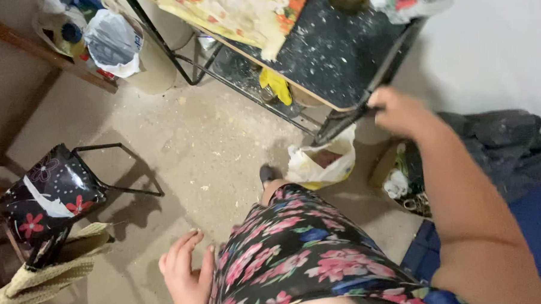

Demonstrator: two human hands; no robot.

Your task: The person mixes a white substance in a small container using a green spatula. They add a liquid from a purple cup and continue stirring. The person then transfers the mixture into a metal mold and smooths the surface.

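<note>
Table frame (365,110), black metal, is gripped at its corner in the upper right of the frame by the right hand (398,110), whose fingers are curled shut around the bar. On the speckled dark surface (333,54) above it a floral cloth (235,12) is spread. The left hand (188,275) is seen at the lower centre, open with fingers loosely spread, nothing held, just beside a floral dress (298,253). A white bag (322,162) lies on the floor (192,131) below the corner, and a floral stool (50,195) stands at the left
</note>
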